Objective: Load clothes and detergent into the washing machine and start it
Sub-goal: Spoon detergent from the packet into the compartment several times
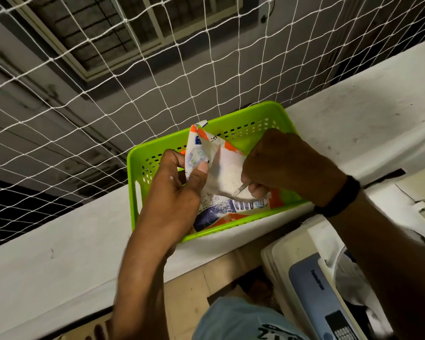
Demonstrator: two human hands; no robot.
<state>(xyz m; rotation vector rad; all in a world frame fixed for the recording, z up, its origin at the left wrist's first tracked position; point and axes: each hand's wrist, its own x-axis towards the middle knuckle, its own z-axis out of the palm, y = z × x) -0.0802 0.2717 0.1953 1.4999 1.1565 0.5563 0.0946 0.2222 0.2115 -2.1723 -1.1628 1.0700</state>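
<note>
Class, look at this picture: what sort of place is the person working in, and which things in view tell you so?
Probably a home balcony or utility ledge used for laundry. A white safety net screens the open side, a green basket holding a detergent packet sits on the white parapet, and a washing machine stands below.

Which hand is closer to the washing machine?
Right. The right hand, reaching into the detergent bag, is on the side of the washing machine; the left hand holds the bag's far edge.
</note>
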